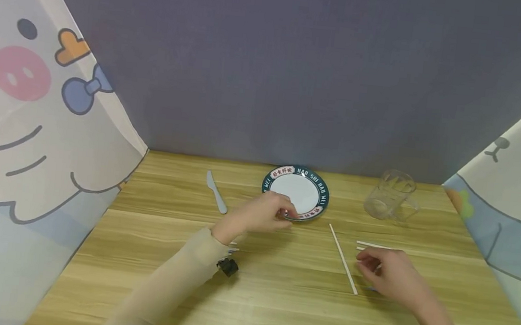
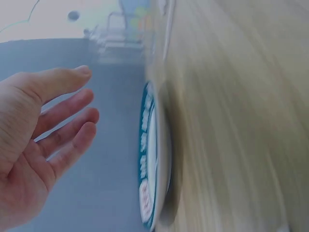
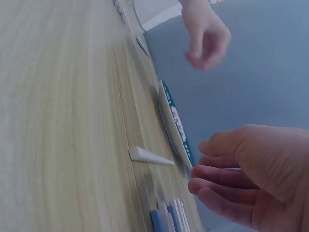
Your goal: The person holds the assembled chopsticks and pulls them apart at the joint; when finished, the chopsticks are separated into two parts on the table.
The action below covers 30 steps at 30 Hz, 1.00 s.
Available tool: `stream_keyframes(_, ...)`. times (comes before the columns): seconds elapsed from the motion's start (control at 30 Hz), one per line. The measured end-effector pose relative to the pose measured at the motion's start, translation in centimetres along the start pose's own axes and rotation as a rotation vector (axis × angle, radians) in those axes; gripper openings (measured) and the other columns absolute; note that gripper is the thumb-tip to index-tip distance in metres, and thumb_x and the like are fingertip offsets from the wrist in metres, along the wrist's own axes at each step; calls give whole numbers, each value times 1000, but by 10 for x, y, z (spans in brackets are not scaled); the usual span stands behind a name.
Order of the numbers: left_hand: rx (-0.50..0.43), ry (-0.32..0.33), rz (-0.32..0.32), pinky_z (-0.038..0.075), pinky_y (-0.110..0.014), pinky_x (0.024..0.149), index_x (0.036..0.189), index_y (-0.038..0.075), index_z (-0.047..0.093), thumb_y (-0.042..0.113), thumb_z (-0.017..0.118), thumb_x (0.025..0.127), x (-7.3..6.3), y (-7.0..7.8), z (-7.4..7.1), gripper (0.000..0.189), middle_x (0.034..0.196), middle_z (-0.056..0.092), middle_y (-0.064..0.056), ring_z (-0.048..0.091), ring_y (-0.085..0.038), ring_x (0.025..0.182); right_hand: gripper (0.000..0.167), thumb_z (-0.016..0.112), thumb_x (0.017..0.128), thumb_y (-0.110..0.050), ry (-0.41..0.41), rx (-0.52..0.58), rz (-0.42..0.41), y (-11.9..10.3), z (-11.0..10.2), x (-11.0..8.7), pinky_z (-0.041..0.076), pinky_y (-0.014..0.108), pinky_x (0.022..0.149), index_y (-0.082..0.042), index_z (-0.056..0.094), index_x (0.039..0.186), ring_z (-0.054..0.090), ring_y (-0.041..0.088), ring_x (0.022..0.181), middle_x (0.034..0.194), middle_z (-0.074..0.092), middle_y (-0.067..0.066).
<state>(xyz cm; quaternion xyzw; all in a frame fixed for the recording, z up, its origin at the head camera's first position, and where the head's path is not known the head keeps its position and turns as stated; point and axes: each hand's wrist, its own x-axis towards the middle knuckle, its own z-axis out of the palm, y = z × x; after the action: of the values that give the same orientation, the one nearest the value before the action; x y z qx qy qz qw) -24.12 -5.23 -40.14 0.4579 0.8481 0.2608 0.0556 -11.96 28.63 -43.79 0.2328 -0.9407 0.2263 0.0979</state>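
My left hand [image 1: 262,213] hovers over the near left edge of a white plate [image 1: 297,193] with a dark green lettered rim. Its fingers are loosely bent, and the left wrist view shows nothing in them. To the right, my right hand [image 1: 389,274] hangs above several white sticks [image 1: 371,244], partly covering them. Blue pieces [image 3: 157,220] lie beside those sticks in the right wrist view. The right fingers are relaxed and hold nothing. A single white stick [image 1: 343,259] lies slanted on the table between the hands.
A pale table knife [image 1: 216,192] lies left of the plate. Toward the back right is a clear glass mug [image 1: 389,194]. Thin white and blue items [image 1: 233,249] show partly from behind the left sleeve. A grey panel [image 1: 298,71] closes off the wooden table's [image 1: 254,315] back.
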Motion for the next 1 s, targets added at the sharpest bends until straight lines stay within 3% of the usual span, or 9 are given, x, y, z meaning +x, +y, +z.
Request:
stream_keyframes(0.07, 28, -20, 16, 57, -26, 86, 119, 8, 79, 12, 77, 97, 13, 5, 10, 23, 113, 79, -6, 72, -22, 97, 11, 85, 84, -6, 28, -11, 0, -3, 3, 2, 54, 18, 57, -12, 80, 92, 59, -10, 67, 75, 72, -15)
stream_keyframes(0.23, 214, -121, 50, 55, -21, 99, 127, 18, 77, 23, 76, 99, 49, 25, 45, 28, 122, 78, 3, 71, -11, 109, 10, 85, 84, -6, 65, -35, 62, -10, 8, 4, 52, 14, 54, -9, 83, 94, 64, -7, 61, 76, 79, -6)
stream_keyframes(0.33, 298, -186, 57, 53, -18, 103, 128, 24, 77, 26, 76, 99, 69, 37, 67, 29, 126, 77, 9, 70, -6, 115, 8, 85, 85, -9, 41, -43, 116, -15, 12, 5, 52, 15, 53, -9, 83, 93, 66, -4, 59, 74, 78, -5)
stream_keyframes(0.47, 346, -228, 50, 51, -15, 104, 129, 27, 77, 22, 75, 98, 84, 46, 88, 31, 127, 76, 12, 68, -3, 120, 11, 86, 85, -13, 3, -34, 167, -20, 19, 6, 55, 19, 54, -7, 81, 92, 68, 1, 59, 73, 77, -5)
stream_keyframes(0.67, 398, -232, 59, 52, -12, 97, 122, 29, 80, 18, 75, 97, 95, 53, 103, 27, 120, 77, 15, 70, -1, 112, 15, 87, 85, -17, -83, -50, 218, -26, 28, 3, 54, 21, 56, -6, 77, 90, 63, 1, 60, 72, 73, -8)
stream_keyframes(0.77, 418, -241, 30, 52, -13, 97, 116, 31, 81, 17, 76, 96, 96, 56, 105, 25, 117, 77, 16, 69, -1, 112, 16, 87, 85, -18, -127, -78, 234, -28, 32, 3, 52, 22, 57, -6, 77, 89, 58, -1, 60, 72, 70, -9)
stream_keyframes(0.9, 458, -242, 13, 53, -14, 98, 110, 34, 82, 17, 78, 95, 95, 58, 106, 22, 113, 77, 17, 68, -2, 110, 13, 87, 84, -12, -136, -72, 242, -28, 34, 4, 52, 21, 56, -5, 77, 90, 59, 0, 61, 73, 70, -8)
stream_keyframes(1.0, 515, -240, 44, 50, -15, 100, 108, 33, 81, 23, 75, 99, 93, 58, 105, 15, 111, 76, 19, 66, -2, 109, 9, 85, 84, -8, -131, -61, 235, -28, 32, 6, 51, 20, 56, -6, 78, 89, 60, 0, 62, 72, 70, -9)
